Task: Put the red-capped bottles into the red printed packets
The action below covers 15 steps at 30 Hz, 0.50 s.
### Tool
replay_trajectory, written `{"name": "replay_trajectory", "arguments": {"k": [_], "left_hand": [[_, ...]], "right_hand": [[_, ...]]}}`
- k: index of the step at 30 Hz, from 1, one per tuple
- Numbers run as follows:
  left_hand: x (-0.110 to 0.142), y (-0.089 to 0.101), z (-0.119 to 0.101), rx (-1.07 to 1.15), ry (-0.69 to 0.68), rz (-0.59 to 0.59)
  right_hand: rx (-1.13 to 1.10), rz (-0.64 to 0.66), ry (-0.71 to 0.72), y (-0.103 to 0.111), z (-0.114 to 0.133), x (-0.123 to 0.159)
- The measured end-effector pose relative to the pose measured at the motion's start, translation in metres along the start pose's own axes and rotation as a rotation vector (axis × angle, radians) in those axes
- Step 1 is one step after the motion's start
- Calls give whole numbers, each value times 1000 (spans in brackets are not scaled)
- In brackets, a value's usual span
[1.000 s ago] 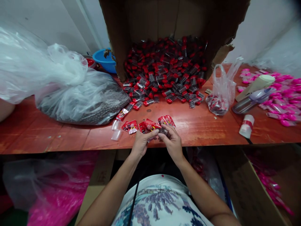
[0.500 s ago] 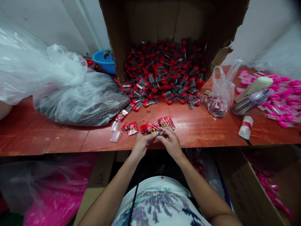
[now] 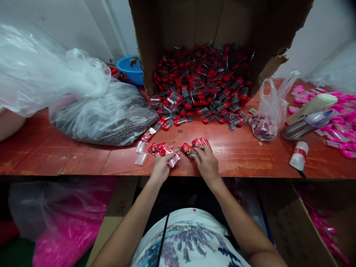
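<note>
1. Left hand (image 3: 162,167) is closed around some red packets (image 3: 166,151), thumb on top and fingertips poking out past them. They're fanned out and overlapping, right by the table's near edge, and the lowest one has a shiny, pale end.
2. Right hand (image 3: 207,163) has its fingers curled down in a narrow shape, touching a dark-and-red piece (image 3: 187,149) with a bit of yellow on it. Can't tell if it's actually pinched or just touched. The hands are apart, with that piece between them.
3. More red packets sit bunched just beyond the right hand, partly covered by its fingers.
4. Two small clear pieces (image 3: 141,158) lie left of the left hand, with a red-and-silver packet (image 3: 148,134) just past them.
5. Behind all that, a big heap of red-ended clear containers (image 3: 200,91) spills out of a torn cardboard box (image 3: 211,22) onto the reddish table (image 3: 236,154).
6. Left side: a bulky plastic bag (image 3: 108,118) full of dark stuff, with a blue bowl (image 3: 130,70) behind it.
7. Right side: a small carrier bag (image 3: 263,124), a cream bottle (image 3: 313,107) and a purple-topped bottle (image 3: 306,124), both tilted, a white roll with a red band (image 3: 299,155), and loads of pink pieces (image 3: 343,128).
</note>
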State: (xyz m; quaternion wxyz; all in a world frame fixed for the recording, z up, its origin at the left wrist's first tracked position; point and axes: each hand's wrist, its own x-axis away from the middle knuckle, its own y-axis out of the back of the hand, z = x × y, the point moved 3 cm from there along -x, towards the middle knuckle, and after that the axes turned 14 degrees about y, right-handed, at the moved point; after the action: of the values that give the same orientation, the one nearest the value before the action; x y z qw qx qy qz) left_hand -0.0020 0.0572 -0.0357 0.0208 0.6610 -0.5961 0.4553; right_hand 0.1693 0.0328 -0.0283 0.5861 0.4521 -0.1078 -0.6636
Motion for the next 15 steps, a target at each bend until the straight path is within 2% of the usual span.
{"name": "replay_trajectory", "arguments": {"k": [2, 6, 8, 11, 15], "left_hand": [[1, -1, 0, 15, -8, 23], [2, -8, 5, 24, -32, 55], [2, -11, 5, 51, -47, 68], [1, -14, 2, 70, -67, 93], [0, -17, -6, 85, -99, 77]], "right_hand": [[-22, -3, 22, -3, 11, -3], [-351, 33, 32, -15, 30, -12], [-432, 43, 28, -18, 32, -18], [-330, 70, 83, -16, 32, -27], [-87, 196, 188, -12, 30, -41]]}}
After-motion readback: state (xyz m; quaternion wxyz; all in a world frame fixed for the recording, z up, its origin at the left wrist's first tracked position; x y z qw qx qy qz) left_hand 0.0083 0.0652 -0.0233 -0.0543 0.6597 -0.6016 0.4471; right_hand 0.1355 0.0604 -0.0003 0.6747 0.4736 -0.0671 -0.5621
